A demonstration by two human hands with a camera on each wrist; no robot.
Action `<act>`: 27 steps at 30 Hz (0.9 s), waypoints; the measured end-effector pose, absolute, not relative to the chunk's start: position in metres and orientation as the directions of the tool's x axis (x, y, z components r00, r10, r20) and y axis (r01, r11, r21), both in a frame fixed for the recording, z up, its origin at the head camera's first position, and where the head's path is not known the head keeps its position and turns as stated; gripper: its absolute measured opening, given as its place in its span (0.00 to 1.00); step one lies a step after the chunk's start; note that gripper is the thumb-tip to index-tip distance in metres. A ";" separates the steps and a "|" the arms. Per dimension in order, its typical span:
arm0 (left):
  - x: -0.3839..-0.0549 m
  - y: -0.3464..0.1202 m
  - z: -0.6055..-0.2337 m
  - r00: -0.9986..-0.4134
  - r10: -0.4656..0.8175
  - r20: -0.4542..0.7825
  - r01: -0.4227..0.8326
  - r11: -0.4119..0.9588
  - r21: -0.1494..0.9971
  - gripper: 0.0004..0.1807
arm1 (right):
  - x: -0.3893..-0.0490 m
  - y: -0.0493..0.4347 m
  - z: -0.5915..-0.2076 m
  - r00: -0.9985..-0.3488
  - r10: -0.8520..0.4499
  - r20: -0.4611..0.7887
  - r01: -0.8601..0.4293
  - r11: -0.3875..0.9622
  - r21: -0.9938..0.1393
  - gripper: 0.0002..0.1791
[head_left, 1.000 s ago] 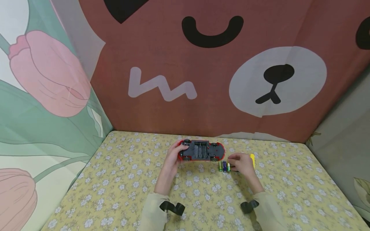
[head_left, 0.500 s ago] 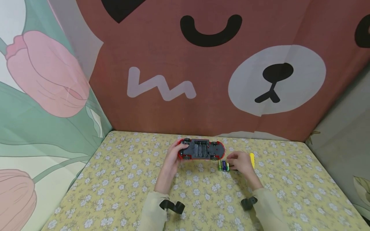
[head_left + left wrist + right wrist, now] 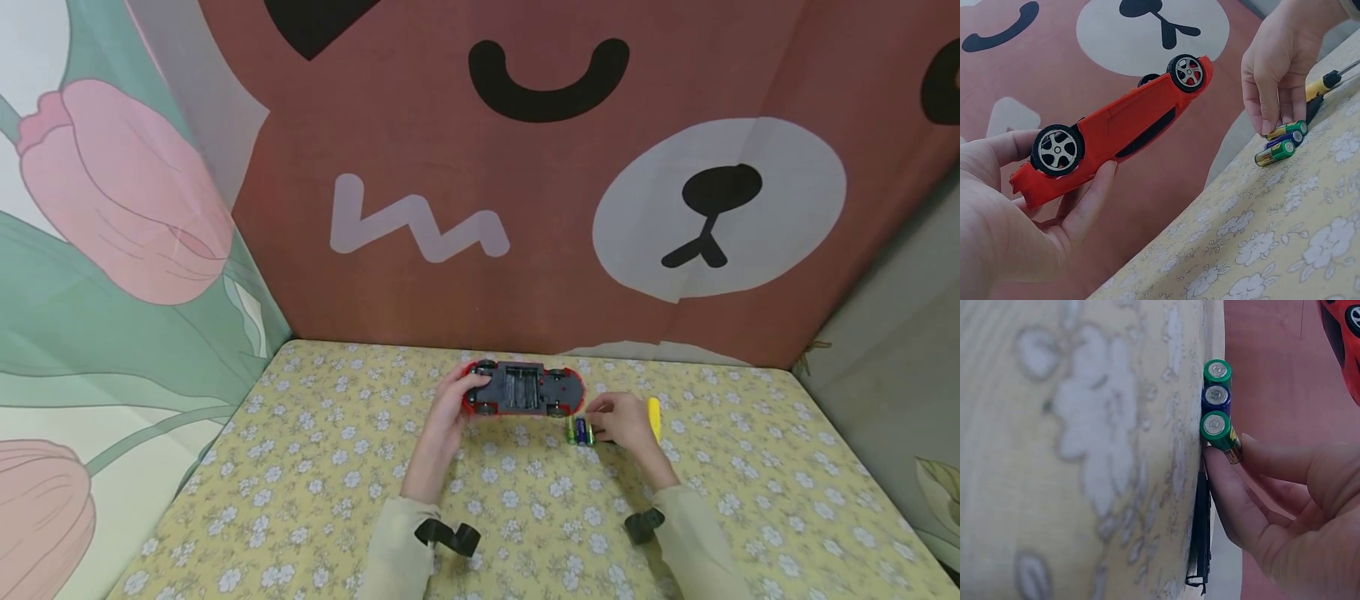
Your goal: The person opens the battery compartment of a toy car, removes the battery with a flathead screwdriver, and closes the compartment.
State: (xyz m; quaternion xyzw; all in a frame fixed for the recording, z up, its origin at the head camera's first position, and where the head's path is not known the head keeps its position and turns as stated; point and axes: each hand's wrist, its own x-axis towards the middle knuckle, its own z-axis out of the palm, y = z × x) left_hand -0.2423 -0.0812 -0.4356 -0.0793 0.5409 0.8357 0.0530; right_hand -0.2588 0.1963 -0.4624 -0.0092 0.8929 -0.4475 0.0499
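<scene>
My left hand (image 3: 448,404) grips the rear or front end of a red toy car (image 3: 525,389), upside down above the table. Its dark underside faces up, and an open battery compartment (image 3: 522,388) shows no batteries inside. Thumb and fingers of my right hand (image 3: 1297,500) pinch the nearest green battery (image 3: 1215,424) at the end of a short row on the tablecloth. Beside it lie a blue battery (image 3: 1215,395) and another green battery (image 3: 1217,370). Below that hand in the right wrist view is a flat black plastic piece (image 3: 1200,531), apparently the compartment cover.
A screwdriver with a yellow handle (image 3: 655,417) lies right of my right hand, partly hidden. The flowered tablecloth (image 3: 315,517) covers the table, whose back edge meets a printed bear curtain (image 3: 420,308).
My right hand has shifted slightly left, with the nearest green battery now closer to the blue one. The left hand keeps the car almost still.
</scene>
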 end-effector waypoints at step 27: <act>-0.242 -0.084 -0.437 -0.981 0.019 -0.191 -0.182 -0.411 0.893 0.29 | -0.260 0.192 -0.461 -0.995 -0.079 -0.065 -0.002 0.645 -0.764 0.04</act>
